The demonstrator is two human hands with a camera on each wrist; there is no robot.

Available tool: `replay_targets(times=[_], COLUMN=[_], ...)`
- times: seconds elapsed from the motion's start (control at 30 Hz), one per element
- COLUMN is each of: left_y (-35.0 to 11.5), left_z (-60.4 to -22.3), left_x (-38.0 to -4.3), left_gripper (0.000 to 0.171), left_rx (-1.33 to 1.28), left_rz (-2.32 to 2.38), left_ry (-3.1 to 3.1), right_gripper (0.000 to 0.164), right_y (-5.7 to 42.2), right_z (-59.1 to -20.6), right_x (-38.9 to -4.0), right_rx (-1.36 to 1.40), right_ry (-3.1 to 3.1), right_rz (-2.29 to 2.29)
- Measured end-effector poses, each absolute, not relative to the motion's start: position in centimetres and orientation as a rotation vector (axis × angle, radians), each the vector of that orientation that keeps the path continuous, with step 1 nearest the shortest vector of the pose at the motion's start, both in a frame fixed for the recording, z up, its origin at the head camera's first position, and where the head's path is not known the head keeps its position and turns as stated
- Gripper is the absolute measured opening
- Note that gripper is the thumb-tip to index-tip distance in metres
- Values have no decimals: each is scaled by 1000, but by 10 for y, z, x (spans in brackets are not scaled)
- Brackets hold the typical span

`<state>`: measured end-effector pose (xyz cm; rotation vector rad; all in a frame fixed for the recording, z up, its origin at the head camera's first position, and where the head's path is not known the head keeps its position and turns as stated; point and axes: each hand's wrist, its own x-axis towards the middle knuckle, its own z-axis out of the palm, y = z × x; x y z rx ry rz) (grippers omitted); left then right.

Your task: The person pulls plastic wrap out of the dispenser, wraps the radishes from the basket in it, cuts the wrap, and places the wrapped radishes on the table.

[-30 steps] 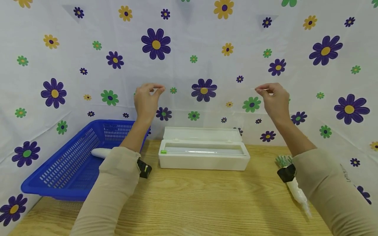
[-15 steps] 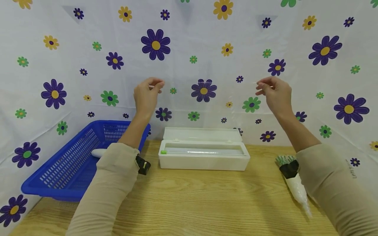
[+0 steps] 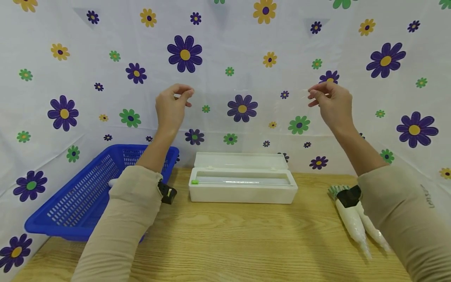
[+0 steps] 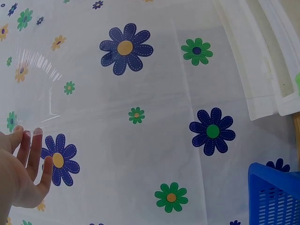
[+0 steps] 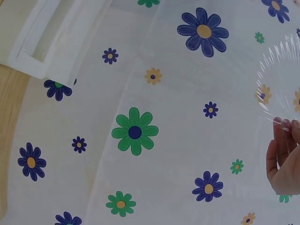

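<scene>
One sheet of clear, glossy plastic film (image 5: 283, 70), stretched in the air between two hands, above the white box and in front of the backdrop; fine radiating creases run along it near each grip; its lower edge is too transparent to trace.

One left hand (image 3: 171, 105), raised; thumb and fingertip pinch the film's near side; the remaining fingers stand slightly apart. One right hand (image 3: 332, 102), raised opposite at like height; thumb and fingertips pinch the other side of the film; the rest of its fingers are partly hidden.

Two beige rolled sleeves (image 3: 116, 223), each with a black wrist device (image 3: 168, 194) at the cuff.

One long white rectangular box (image 3: 243, 195), standing on the table between the forearms, white lid (image 3: 241, 160) raised at the back; glossy material inside; small bright-green tab (image 3: 195, 181) at its front left corner.

One blue perforated plastic basket (image 3: 46, 228), left of the box; a white object (image 3: 112, 182) inside, mostly hidden by the sleeve.

Two white tapering vegetables (image 3: 350, 223) in clear wrap, green-topped, side by side at the right.

One wood-grain table (image 3: 225, 235); one white flower-printed backdrop (image 3: 225, 47) behind.
</scene>
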<state>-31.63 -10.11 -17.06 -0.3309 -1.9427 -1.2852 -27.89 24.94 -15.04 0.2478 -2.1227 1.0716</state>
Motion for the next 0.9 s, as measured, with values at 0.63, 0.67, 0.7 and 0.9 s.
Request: replay_targets(times=[0.63, 0.67, 0.7, 0.9], left_y=[-127, -129, -131, -140], left_z=[-174, -176, -178, -198], left_x=[-287, -283, -279, -254], left_gripper=[19, 18, 17, 11], left_rx=[-626, -659, -695, -911], left_rz=[-1033, -1010, -989, -818], left_ry=[-1923, -1922, -1922, -1868], right_gripper=[30, 29, 28, 14], right_y=[259, 260, 261, 266], right_z=[-146, -147, -149, -168], right_x=[-242, -238, -234, -209], right_rx=[403, 422, 440, 634], right_ry=[-2243, -2239, -2237, -2177], right_rz=[841, 827, 813, 717])
